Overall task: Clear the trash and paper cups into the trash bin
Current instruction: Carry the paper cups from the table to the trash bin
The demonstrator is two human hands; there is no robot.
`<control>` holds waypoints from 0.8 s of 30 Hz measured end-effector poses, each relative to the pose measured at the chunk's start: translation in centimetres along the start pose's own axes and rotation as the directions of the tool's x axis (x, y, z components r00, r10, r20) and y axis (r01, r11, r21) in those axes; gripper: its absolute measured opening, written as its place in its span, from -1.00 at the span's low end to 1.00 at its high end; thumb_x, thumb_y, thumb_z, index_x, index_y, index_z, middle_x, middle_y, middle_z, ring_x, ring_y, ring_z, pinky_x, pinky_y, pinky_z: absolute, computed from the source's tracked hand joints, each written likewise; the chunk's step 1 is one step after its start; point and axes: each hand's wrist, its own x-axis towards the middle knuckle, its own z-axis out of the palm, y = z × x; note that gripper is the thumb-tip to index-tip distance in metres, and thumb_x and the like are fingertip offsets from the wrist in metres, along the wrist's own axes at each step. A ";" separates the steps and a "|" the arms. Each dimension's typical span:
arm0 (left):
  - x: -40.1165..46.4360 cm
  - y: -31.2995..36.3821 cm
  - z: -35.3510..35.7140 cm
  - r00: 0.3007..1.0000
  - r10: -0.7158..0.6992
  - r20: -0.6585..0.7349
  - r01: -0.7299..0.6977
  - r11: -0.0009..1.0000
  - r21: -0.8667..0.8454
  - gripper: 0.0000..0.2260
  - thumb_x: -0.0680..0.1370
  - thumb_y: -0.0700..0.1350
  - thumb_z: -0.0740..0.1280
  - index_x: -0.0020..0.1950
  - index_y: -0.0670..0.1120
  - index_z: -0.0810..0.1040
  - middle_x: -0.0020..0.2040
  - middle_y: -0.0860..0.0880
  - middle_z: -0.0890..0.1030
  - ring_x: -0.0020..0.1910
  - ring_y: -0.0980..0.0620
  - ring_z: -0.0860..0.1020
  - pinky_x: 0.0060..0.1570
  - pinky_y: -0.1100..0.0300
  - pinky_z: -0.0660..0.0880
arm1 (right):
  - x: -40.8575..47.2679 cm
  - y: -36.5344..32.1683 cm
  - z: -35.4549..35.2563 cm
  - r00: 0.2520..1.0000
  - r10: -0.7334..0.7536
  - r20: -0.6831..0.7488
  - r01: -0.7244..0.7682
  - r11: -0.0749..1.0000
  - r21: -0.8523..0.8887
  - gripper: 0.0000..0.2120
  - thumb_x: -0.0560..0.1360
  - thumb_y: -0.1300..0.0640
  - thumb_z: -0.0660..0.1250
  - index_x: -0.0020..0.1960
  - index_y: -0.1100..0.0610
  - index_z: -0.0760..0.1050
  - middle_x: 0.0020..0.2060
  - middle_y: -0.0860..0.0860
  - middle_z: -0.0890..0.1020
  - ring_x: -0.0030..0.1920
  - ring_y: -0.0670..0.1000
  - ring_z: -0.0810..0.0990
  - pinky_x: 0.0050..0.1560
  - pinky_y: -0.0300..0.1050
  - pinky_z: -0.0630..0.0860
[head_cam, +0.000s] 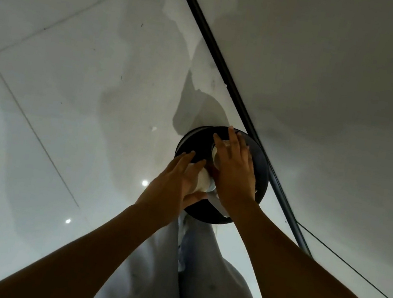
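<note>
A round black trash bin (262,174) stands on the floor next to the wall. Both my hands hover over its mouth. My left hand (180,179) holds crumpled white paper (202,180) under its palm, fingers stretched forward. My right hand (234,170) lies over a paper cup (216,153), whose pale rim shows at the fingers' left side. More white paper (217,203) pokes out below the right wrist. The inside of the bin is hidden by my hands.
A glossy pale tiled floor (69,103) spreads to the left. A grey wall (330,79) with a black skirting strip (214,48) runs diagonally on the right. My legs in light trousers (197,265) stand just before the bin.
</note>
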 end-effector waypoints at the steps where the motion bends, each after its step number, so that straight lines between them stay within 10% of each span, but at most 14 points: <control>1: 0.0 0.1 -0.2 1.000 0.008 -0.003 -0.007 0.999 0.045 -0.28 0.50 0.23 0.23 0.55 0.04 -0.01 0.57 -0.02 -0.06 0.55 -0.03 0.00 0.48 0.08 0.17 | 0.0 -0.1 0.0 1.000 0.010 -0.009 -0.010 1.000 0.006 -0.31 0.59 -0.09 0.22 0.58 -0.02 -0.07 0.57 0.06 -0.12 0.56 0.11 -0.15 0.52 0.05 -0.11; 10: -8.2 4.9 -5.6 0.991 0.081 -0.110 -0.052 0.969 0.243 -0.43 0.58 0.16 0.18 0.52 -0.04 0.17 0.53 -0.08 0.18 0.51 -0.05 0.18 0.45 0.14 0.24 | -8.4 -2.4 -8.9 0.986 0.156 0.052 -0.163 0.964 0.209 -0.31 0.53 0.04 0.36 0.54 0.03 0.09 0.50 0.06 0.24 0.49 0.13 0.21 0.43 0.09 0.30; 24: -28.0 19.6 -18.5 0.926 0.364 0.100 -0.341 0.693 0.636 -0.53 0.62 0.11 0.10 0.47 -0.08 0.25 0.46 -0.09 0.31 0.45 -0.04 0.25 0.44 0.07 0.17 | -31.9 -12.0 -30.0 0.895 0.446 0.013 -0.427 0.847 0.316 -0.50 0.58 0.06 0.19 0.49 0.03 0.18 0.40 0.04 0.36 0.36 0.09 0.36 0.31 -0.01 0.35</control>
